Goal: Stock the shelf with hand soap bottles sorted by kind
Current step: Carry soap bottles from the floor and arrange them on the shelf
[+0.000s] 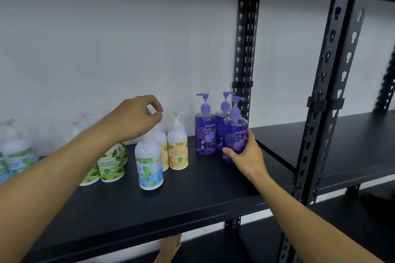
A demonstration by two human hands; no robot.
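"guardian" on purple bottles (205, 134), "ANTIBACTERIAL HAND WASH ULTRA MOISTURE" on orange-label bottle (177, 151)

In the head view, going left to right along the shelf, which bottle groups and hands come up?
Blurred green-label bottles → green leaf bottles → left hand → blue-green bottle → orange-label bottle → purple bottles → right hand gripping the front purple bottle.
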